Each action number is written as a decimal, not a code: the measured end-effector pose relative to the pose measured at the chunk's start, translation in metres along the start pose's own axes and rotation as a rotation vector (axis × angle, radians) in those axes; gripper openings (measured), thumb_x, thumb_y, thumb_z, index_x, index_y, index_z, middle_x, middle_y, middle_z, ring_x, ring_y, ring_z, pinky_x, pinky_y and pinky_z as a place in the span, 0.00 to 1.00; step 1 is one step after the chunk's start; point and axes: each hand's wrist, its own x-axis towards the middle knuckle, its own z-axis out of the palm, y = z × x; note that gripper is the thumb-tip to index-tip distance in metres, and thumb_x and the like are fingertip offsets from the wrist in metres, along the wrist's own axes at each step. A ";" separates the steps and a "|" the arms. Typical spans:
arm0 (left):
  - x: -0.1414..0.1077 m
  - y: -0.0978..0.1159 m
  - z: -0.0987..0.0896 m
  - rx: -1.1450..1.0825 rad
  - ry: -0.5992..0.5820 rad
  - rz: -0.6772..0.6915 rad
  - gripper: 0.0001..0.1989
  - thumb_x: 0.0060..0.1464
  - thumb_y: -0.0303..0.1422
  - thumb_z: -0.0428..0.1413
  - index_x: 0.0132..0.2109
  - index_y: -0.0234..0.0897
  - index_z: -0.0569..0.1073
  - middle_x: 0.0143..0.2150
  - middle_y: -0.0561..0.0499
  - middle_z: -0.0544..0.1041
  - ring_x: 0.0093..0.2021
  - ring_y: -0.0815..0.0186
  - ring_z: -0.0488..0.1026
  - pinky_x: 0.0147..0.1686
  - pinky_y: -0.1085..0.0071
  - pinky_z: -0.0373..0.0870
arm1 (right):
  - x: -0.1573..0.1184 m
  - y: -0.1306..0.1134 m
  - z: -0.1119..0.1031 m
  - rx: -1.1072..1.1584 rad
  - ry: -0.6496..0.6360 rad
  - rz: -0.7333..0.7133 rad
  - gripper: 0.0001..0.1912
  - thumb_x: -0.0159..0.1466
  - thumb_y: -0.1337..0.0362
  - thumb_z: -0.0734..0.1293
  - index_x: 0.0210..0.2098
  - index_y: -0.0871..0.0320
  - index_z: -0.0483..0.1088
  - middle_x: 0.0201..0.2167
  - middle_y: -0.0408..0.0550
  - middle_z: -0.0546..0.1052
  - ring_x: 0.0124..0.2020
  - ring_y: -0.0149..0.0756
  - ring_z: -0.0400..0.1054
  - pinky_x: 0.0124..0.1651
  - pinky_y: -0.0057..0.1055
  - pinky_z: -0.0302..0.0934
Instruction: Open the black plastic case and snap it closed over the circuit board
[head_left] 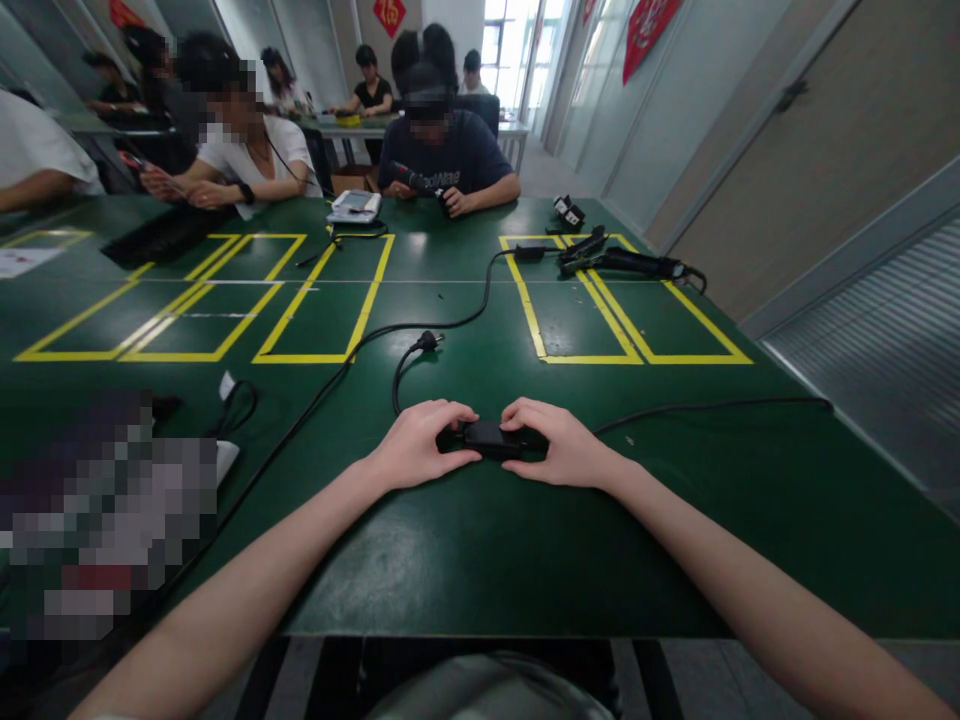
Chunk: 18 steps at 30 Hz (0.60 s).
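Observation:
A small black power adapter [493, 438] lies on the green table between my hands. My left hand [421, 443] curls its thumb and fingers round the left end of the adapter. At the opposite end, my right hand [564, 443] grips it in the same way. A short cord runs from my left hand to a black plug [427, 341], whose metal prongs point right. From my right hand a thin black cord [712, 406] stretches to the table's right edge. Part of each end of the adapter is hidden by my fingers.
Yellow tape rectangles [300, 357] mark the green table [465, 560]. A long black cable [420, 326] crosses it to a black hair-iron-like tool [630, 262]. Blurred-out items [112, 520] lie at left. Across the table, a person in a dark shirt [420, 165] handles a black object.

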 end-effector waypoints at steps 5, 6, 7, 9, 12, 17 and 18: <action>0.001 -0.001 0.002 0.037 -0.017 0.044 0.28 0.61 0.41 0.64 0.65 0.41 0.69 0.51 0.45 0.82 0.46 0.57 0.80 0.50 0.60 0.76 | 0.000 0.001 0.000 -0.096 -0.006 0.037 0.14 0.61 0.63 0.73 0.46 0.54 0.72 0.42 0.52 0.80 0.41 0.44 0.76 0.44 0.39 0.69; 0.002 -0.001 0.002 0.061 -0.032 0.071 0.26 0.61 0.41 0.64 0.64 0.40 0.71 0.52 0.44 0.82 0.48 0.56 0.80 0.51 0.58 0.76 | 0.000 0.000 0.000 -0.113 -0.012 0.037 0.14 0.62 0.63 0.73 0.46 0.54 0.72 0.41 0.52 0.80 0.41 0.44 0.76 0.44 0.39 0.69; 0.002 -0.002 0.003 0.082 -0.046 0.098 0.24 0.62 0.40 0.63 0.62 0.39 0.72 0.52 0.43 0.82 0.49 0.55 0.79 0.52 0.57 0.75 | 0.000 0.000 0.000 -0.126 -0.017 0.032 0.13 0.62 0.62 0.73 0.46 0.55 0.72 0.41 0.52 0.80 0.40 0.44 0.76 0.43 0.39 0.69; 0.004 -0.002 0.002 0.112 -0.065 0.134 0.18 0.65 0.38 0.61 0.58 0.37 0.75 0.51 0.43 0.83 0.49 0.55 0.79 0.53 0.57 0.74 | 0.001 -0.001 -0.001 -0.146 -0.028 0.009 0.12 0.64 0.61 0.72 0.47 0.56 0.73 0.40 0.52 0.81 0.39 0.44 0.76 0.42 0.39 0.68; 0.003 -0.001 0.002 0.150 -0.068 0.125 0.16 0.67 0.39 0.58 0.57 0.38 0.77 0.48 0.44 0.83 0.45 0.57 0.78 0.48 0.60 0.75 | 0.002 -0.002 -0.001 -0.175 -0.045 -0.027 0.11 0.67 0.59 0.69 0.47 0.57 0.73 0.38 0.53 0.81 0.38 0.44 0.75 0.41 0.39 0.68; 0.001 0.001 0.001 0.194 -0.033 0.094 0.19 0.66 0.43 0.60 0.57 0.37 0.79 0.39 0.45 0.80 0.40 0.58 0.78 0.41 0.63 0.76 | 0.004 -0.007 0.002 -0.207 -0.031 -0.117 0.14 0.72 0.57 0.66 0.52 0.57 0.74 0.46 0.55 0.82 0.44 0.46 0.76 0.46 0.42 0.71; 0.001 0.001 0.001 0.192 -0.028 0.095 0.20 0.66 0.44 0.59 0.57 0.37 0.79 0.39 0.45 0.80 0.40 0.58 0.78 0.41 0.63 0.76 | 0.004 -0.008 0.002 -0.223 -0.023 -0.129 0.14 0.73 0.57 0.66 0.52 0.58 0.74 0.46 0.56 0.82 0.44 0.45 0.76 0.45 0.42 0.71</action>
